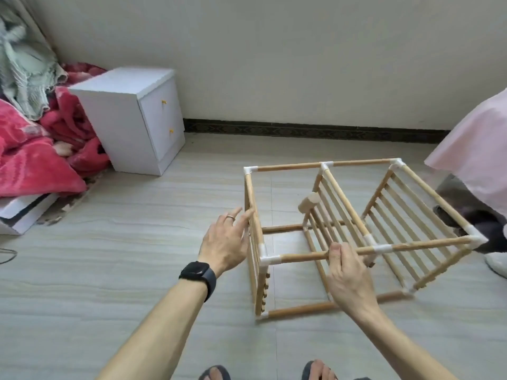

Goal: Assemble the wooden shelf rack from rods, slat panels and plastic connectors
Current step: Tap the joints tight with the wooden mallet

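Rack (288,167) near complete, on its side on the floor (137,256), right of centre. My right hand (348,275) clamps the near top rod (304,257); left hand (225,242), fingers straight, touches the left end. I judge the next move is pressing connectors (270,260) home, then righting it. A wooden mallet (309,204) rests in the left bay.

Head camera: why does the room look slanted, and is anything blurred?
Head view: the wide-angle lens slants the dark skirting strip; light soft, no glare; the pale wooden shelf rack smears at its lower right corner, probably motion; the right hand gripping its front rod looks sharp.
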Demonstrator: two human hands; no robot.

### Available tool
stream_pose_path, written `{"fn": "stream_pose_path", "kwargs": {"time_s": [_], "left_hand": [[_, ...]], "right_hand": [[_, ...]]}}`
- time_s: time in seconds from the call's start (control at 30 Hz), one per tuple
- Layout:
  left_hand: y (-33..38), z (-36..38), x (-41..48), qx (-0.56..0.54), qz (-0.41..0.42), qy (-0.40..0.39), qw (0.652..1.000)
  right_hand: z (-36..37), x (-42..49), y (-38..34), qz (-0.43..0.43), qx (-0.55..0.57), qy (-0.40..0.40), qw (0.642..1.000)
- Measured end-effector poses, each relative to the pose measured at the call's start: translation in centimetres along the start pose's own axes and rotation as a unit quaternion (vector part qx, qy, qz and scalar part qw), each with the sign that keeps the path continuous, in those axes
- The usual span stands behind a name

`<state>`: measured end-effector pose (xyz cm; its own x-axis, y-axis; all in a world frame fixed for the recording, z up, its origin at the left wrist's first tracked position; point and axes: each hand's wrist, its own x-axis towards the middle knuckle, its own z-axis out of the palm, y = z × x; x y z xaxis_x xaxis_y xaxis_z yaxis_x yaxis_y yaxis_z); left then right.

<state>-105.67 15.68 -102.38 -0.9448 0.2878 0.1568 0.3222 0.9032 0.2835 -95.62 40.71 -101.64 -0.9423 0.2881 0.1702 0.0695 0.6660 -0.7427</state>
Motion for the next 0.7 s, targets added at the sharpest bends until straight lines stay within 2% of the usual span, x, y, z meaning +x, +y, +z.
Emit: {"fn": "stream_pose_path", "kwargs": {"time_s": [0.1, 0.17, 0.27, 0.43, 0.53, 0.63, 0.7], "left_hand": [[0.2, -0.7, 3.8, 0.174, 0.138, -0.078, 0.972], [0.0, -0.4, 5.1, 0.231, 0.177, -0.116, 0.950], [-0.3, 0.0, 5.3, 0.188, 0.189, -0.114, 0.957], [0.7, 0.1, 3.9, 0.130, 0.204, -0.086, 0.967], [2.7, -0.2, 2.4, 0.107, 0.199, -0.085, 0.970], [6.0, 0.2, 0.2, 0.068, 0.230, -0.042, 0.970], [8.7, 1.1, -0.8, 0.062, 0.241, -0.046, 0.968]], "right_hand": [[2.3, -0.2, 0.1, 0.016, -0.002, 0.016, 1.000], [3.1, -0.1, 0.0, 0.018, 0.028, 0.044, 0.998], [3.3, 0.7, 0.3, 0.032, 0.055, 0.052, 0.997], [2.5, 2.6, 1.0, 0.046, 0.037, 0.031, 0.998], [1.4, 4.4, 2.1, 0.073, -0.006, 0.021, 0.997], [-0.3, 6.0, 3.8, 0.071, -0.060, 0.045, 0.995], [-1.8, 7.4, 4.7, 0.089, -0.103, 0.040, 0.990]]}}
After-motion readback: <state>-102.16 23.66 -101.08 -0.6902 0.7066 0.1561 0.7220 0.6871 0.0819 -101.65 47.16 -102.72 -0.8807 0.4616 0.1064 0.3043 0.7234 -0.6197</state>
